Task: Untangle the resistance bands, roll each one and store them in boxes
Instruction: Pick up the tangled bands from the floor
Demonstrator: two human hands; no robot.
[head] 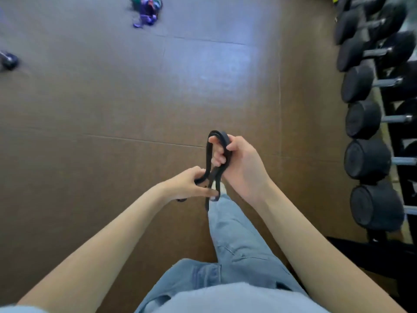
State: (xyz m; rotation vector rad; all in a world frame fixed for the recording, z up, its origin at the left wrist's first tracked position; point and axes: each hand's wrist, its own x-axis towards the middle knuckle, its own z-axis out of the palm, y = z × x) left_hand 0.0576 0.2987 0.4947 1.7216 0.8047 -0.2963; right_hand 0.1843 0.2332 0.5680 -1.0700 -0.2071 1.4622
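Currently, both hands are gripping a black resistance band [208, 152]: right hand [239, 163] holding folded loops, left hand [189, 184] pinching strands; slackening risks unravelling.

Both bare forearms reach forward and converge, the right hand [239, 163] higher with fingers curled round the band [208, 154], the left hand [189, 184] lower, pinching its lower end.
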